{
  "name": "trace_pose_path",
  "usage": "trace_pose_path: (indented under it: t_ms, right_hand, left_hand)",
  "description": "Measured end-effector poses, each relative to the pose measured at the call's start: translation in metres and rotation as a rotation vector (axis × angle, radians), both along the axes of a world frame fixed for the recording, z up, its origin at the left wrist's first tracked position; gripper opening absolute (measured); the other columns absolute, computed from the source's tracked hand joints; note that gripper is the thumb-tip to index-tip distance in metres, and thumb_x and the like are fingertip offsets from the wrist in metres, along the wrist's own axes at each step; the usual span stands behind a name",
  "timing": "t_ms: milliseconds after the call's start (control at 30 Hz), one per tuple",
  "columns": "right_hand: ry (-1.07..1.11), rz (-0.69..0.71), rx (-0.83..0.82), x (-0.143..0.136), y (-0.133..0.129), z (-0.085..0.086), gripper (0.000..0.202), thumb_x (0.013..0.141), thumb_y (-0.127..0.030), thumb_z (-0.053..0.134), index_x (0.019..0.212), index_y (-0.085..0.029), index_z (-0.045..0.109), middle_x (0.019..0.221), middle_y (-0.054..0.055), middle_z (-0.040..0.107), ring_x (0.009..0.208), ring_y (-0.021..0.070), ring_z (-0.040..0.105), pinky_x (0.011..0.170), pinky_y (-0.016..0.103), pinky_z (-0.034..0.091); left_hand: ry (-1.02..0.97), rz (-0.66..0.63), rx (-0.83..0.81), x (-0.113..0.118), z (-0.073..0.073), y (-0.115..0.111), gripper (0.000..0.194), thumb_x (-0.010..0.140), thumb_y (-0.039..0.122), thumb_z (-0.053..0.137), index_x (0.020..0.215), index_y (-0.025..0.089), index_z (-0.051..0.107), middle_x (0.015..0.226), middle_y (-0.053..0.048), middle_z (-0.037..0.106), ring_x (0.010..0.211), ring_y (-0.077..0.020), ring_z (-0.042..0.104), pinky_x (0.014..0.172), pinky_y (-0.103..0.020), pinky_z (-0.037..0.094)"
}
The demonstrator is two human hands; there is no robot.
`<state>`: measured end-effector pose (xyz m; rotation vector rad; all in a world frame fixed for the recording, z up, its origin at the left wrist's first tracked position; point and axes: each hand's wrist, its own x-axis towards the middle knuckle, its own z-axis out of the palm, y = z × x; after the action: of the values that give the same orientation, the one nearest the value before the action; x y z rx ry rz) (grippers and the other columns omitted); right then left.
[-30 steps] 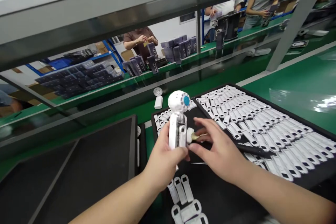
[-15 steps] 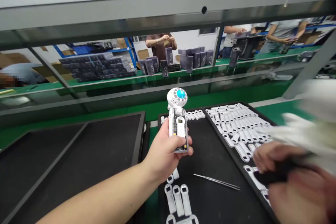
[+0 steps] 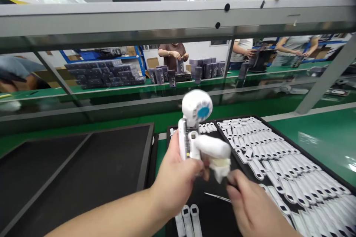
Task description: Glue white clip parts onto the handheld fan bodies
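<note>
My left hand (image 3: pixel 175 172) is closed around a small white device that looks like a handheld fan (image 3: pixel 194 103). It stands upright, its round head with a blue centre on top and its front panel partly exposed. My right hand (image 3: pixel 251 202) grips a mallet-like tool (image 3: pixel 214 146) by its mostly hidden handle. The tool's rounded white head, with cream and white cloth hanging below, is at the front of the device; whether they touch I cannot tell. Below the hands, metal tweezers (image 3: pixel 215 196) lie in the black tray, near several white cover strips (image 3: pixel 196 219).
Rows of white cover strips (image 3: pixel 267 146) fill the tray's right section. A black divided tray (image 3: pixel 116 166) stands at left. A metal frame bar (image 3: pixel 167 20) crosses overhead. Beyond it, people work among stacked boxes (image 3: pixel 105 72) at a green bench.
My right hand has swung in from the right, bringing the tool's white head to the front of the device. The device's head now faces more to the right. The view has tilted up slightly.
</note>
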<state>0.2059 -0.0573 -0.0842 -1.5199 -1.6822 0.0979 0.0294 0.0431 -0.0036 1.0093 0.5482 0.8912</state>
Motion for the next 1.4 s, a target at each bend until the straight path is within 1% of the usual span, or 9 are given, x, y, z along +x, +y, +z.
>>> trace_pose_path:
  t_ms: [100,233,367,500,600,767,900,1067,1400]
  right_hand:
    - [0.026,-0.012,-0.012,-0.008,-0.002,0.001,0.031,0.104,-0.042,0.037,0.089,-0.026,0.059,0.065,0.002,0.065,0.053,0.0198,0.063,0.05,0.029,0.047]
    - [0.218,0.006,0.128,-0.01,-0.005,0.0,0.054,0.103,-0.057,0.022,0.079,-0.027,0.06,0.059,0.002,0.058,0.048,0.0202,0.057,0.045,0.03,0.047]
    - [0.12,0.022,0.036,-0.01,-0.003,0.003,0.035,0.103,-0.046,0.041,0.085,-0.025,0.062,0.061,0.0,0.062,0.049,0.0179,0.058,0.047,0.027,0.047]
    - [0.08,0.057,0.133,-0.009,-0.003,0.007,0.039,0.106,-0.044,0.028,0.084,-0.026,0.055,0.058,0.0,0.059,0.049,0.0186,0.06,0.047,0.027,0.047]
    - [-0.01,0.077,0.008,-0.01,-0.006,0.004,0.031,0.105,-0.041,0.034,0.087,-0.027,0.055,0.065,0.002,0.065,0.053,0.0202,0.064,0.049,0.028,0.048]
    - [-0.103,0.107,-0.104,-0.01,-0.015,-0.006,0.032,0.106,-0.038,0.03,0.084,-0.027,0.052,0.067,0.002,0.065,0.054,0.0197,0.065,0.049,0.027,0.047]
    - [-0.283,0.098,-0.146,0.014,-0.016,-0.022,0.027,0.105,-0.031,0.035,0.083,-0.026,0.051,0.068,-0.001,0.063,0.056,0.0167,0.063,0.051,0.026,0.045]
    - [-0.562,-0.104,-0.126,0.046,-0.004,-0.048,0.023,0.101,-0.031,0.043,0.086,-0.024,0.058,0.072,0.002,0.065,0.062,0.0215,0.066,0.055,0.032,0.047]
    - [-0.68,-0.11,-0.258,0.033,0.006,-0.054,0.018,0.095,-0.024,0.051,0.083,-0.022,0.064,0.072,0.004,0.063,0.068,0.0249,0.066,0.057,0.035,0.045]
  left_hand:
    - [0.046,0.031,-0.009,0.001,-0.003,0.004,0.053,0.065,0.008,0.059,0.115,0.022,0.046,0.085,-0.001,0.057,0.067,-0.0137,0.054,0.054,-0.026,0.045]
    - [0.047,0.045,-0.016,0.003,-0.004,0.004,0.054,0.064,0.008,0.06,0.114,0.024,0.047,0.091,-0.001,0.057,0.072,-0.0155,0.057,0.054,-0.027,0.047]
    - [0.069,0.028,-0.029,0.003,-0.003,0.001,0.053,0.066,0.009,0.059,0.115,0.023,0.047,0.082,-0.001,0.059,0.067,-0.0148,0.055,0.052,-0.025,0.045]
    - [-0.006,0.025,-0.046,0.0,-0.002,0.002,0.061,0.062,0.011,0.062,0.119,0.024,0.048,0.086,-0.001,0.059,0.069,-0.0162,0.057,0.053,-0.026,0.047]
    - [-0.13,0.017,-0.113,-0.002,-0.002,0.005,0.057,0.06,0.02,0.062,0.117,0.022,0.052,0.087,-0.003,0.061,0.067,-0.017,0.057,0.052,-0.027,0.047]
    - [-0.136,0.111,-0.228,-0.002,-0.011,0.011,0.043,0.068,0.033,0.062,0.108,0.021,0.055,0.081,-0.003,0.06,0.066,-0.0185,0.058,0.052,-0.027,0.045]
    - [0.04,0.209,-0.246,0.001,-0.017,0.022,0.028,0.072,0.021,0.071,0.096,0.019,0.057,0.075,0.0,0.06,0.064,-0.0143,0.06,0.058,-0.025,0.047]
    - [0.071,0.152,-0.2,0.001,-0.017,0.029,0.031,0.068,0.008,0.075,0.096,0.016,0.063,0.102,-0.008,0.07,0.091,-0.0237,0.07,0.08,-0.036,0.056]
    - [0.163,0.067,-0.332,0.007,-0.016,0.022,0.022,0.094,0.036,0.052,0.091,0.015,0.057,0.07,-0.007,0.063,0.053,-0.0195,0.061,0.048,-0.034,0.054]
